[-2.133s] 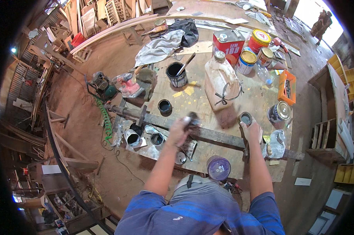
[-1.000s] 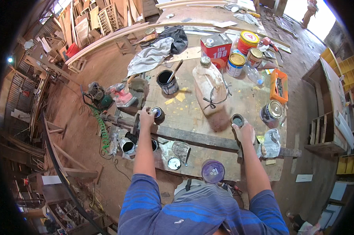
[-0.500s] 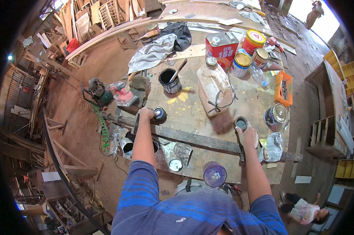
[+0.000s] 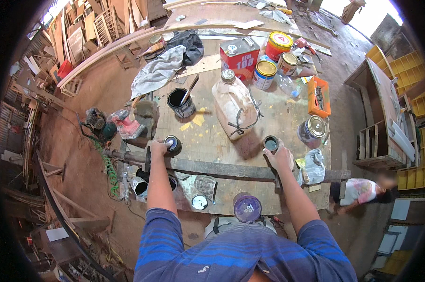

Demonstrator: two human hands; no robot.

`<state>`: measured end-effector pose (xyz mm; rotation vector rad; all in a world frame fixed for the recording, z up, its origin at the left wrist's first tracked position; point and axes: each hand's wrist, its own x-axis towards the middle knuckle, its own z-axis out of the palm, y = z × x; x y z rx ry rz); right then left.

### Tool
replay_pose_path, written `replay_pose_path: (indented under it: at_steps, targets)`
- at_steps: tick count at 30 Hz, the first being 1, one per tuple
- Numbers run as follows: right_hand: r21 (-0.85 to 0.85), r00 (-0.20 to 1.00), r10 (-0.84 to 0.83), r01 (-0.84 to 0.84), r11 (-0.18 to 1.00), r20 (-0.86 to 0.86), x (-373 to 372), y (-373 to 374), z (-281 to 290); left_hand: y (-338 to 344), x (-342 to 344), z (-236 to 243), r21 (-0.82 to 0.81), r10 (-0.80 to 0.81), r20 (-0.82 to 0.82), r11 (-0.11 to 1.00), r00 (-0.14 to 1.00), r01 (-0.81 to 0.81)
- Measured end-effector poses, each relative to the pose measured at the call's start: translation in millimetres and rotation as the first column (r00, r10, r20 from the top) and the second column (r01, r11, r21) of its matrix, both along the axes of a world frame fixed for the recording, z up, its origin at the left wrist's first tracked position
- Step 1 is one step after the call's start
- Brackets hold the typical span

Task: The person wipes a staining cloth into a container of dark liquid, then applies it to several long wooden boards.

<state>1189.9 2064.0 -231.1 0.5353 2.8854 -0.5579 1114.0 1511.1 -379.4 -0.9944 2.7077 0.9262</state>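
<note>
My left hand (image 4: 157, 148) is closed on the side of a small dark jar (image 4: 175, 148) on the left part of the worktable. Something pale (image 4: 169, 144) shows at the jar's mouth; whether it is my thumb or a tool I cannot tell. Over on the right, my right hand (image 4: 283, 157) grips a small dark cup (image 4: 271, 144) with greyish stuff inside, its fingers around the near side. Both stand beyond a long dark bar (image 4: 222, 167) lying across the table. Between them sits a stained plastic jug (image 4: 233, 105), and farther back an open black paint can (image 4: 181, 104) holds a stick.
Paint tins (image 4: 279, 45), a red metal can (image 4: 239, 56) and an orange tray (image 4: 319, 96) line the far right. A red sander (image 4: 126, 124) lies left. Nearest me is a purple-topped container (image 4: 247, 208). Another person (image 4: 360, 191) is beyond the table's right edge.
The whole view has shifted, so the table sits farther left in it. Both hands keep their holds. The person on the right has come closer to the table.
</note>
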Motion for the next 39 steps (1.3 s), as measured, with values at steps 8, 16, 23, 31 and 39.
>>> replay_pose_path:
  at_steps: [8, 16, 23, 31, 39]
  targets:
    - [0.045, 0.996, 0.0, -0.004, 0.999, 0.09, 4.2, 2.3, 9.2, 15.2, -0.8, 2.8, -0.197, -0.09, -0.015, 0.977, 0.996, 0.085]
    - [0.043, 0.997, 0.022, -0.026, 0.999, 0.079, -0.9, 2.6, 2.3, 50.4, 26.4, 50.5, -0.03, 0.033, -0.168, 0.999, 0.985, -0.039]
    - [0.045, 0.998, 0.022, -0.025, 0.999, 0.061, 4.2, 8.4, -5.2, 159.8, 108.1, 114.9, 0.213, 0.125, -0.71, 0.976, 0.693, 0.043]
    - [0.037, 0.999, 0.044, -0.043, 0.998, -0.02, 13.1, 4.5, -2.8, 321.3, 258.4, 193.1, -0.249, -0.815, -0.495, 0.465, 0.301, 0.85]
    - [-0.066, 0.714, 0.144, -0.258, 0.964, -0.685, 64.6, 7.4, -4.2, 335.5, 273.3, 159.0, -0.195, -0.887, -0.299, 0.418, 0.353, 0.887]
